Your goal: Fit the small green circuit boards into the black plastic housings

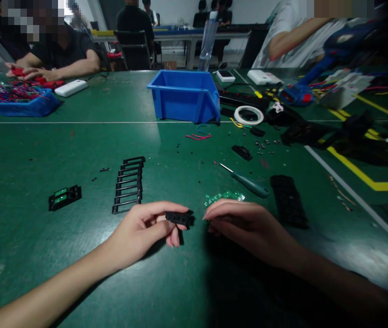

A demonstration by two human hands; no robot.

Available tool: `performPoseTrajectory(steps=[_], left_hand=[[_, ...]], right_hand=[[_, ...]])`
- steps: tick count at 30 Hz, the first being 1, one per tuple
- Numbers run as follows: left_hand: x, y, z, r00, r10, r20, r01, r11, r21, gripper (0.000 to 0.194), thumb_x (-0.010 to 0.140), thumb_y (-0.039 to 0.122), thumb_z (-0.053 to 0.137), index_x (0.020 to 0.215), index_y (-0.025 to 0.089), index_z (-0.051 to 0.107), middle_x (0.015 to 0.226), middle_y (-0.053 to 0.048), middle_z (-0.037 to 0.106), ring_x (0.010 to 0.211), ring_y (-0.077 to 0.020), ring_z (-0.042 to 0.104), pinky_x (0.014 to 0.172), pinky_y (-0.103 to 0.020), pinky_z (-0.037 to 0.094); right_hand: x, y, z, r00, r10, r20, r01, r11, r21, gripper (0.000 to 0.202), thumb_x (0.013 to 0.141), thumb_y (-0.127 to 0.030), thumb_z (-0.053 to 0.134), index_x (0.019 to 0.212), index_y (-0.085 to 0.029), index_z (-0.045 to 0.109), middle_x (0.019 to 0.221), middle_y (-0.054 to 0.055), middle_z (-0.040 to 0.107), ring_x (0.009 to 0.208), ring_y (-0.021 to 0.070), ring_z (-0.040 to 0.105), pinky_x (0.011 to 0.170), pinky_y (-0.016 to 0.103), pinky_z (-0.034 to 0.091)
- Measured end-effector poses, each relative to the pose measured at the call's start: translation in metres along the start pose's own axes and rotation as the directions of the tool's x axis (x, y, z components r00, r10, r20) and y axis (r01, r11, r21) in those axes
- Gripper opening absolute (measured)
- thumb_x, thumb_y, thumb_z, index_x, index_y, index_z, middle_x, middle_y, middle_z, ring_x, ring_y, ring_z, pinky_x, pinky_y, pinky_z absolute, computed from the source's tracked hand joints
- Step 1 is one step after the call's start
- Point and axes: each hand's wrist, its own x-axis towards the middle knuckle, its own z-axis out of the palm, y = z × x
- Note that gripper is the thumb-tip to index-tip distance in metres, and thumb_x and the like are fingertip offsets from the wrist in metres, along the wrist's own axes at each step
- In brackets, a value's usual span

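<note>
Black housing (176, 218): the landmark here; gripped in the left hand (142, 225), between thumb and fingers, above the near part of the green surface (26, 237).
Housing's long axis: side to side, with a slight slant that brings its right end nearer the person; that end juts past the left fingertips toward the right hand (248, 223).
Right hand: just right of the housing and apart from it, at about the same level; fingers curled with the tips close together, though whether they are closed on something I cannot tell.
Nearer hand: the left, since it holds the housing; the right faces its free end across a narrow gap.
Green boards (226, 197): a small heap beyond the housing and to its right, just behind the right hand's fingers and partly hidden by them.
Screwdriver (250, 183): farther beyond the housing and to its right, handle end toward the right.
Ladder-like black frame (127, 187): left of the housing and a little beyond it.
Black holder with two green pieces (65, 197): well left of the housing, lying on the surface.
</note>
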Motion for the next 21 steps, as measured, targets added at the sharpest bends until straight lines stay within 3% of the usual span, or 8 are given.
performPoseTrajectory(steps=[21], left_hand=[[-0.0004,-0.0007,-0.0016,1.000,-0.001,0.006,0.000,1.000,0.024,0.028,0.097,0.022,0.061,0.121,0.015,0.073,0.089,-0.010,0.075,0.069,-0.0144,0.067,0.070,-0.029,0.055]], right_hand=[[-0.0002,0.0000,0.0002,0.999,-0.035,-0.004,0.035,0.999,-0.023,0.015,0.098,-0.025,0.063,0.105,-0.020,0.075,0.100,0.008,0.073,0.085,0.0180,0.069,0.073,0.029,0.055]])
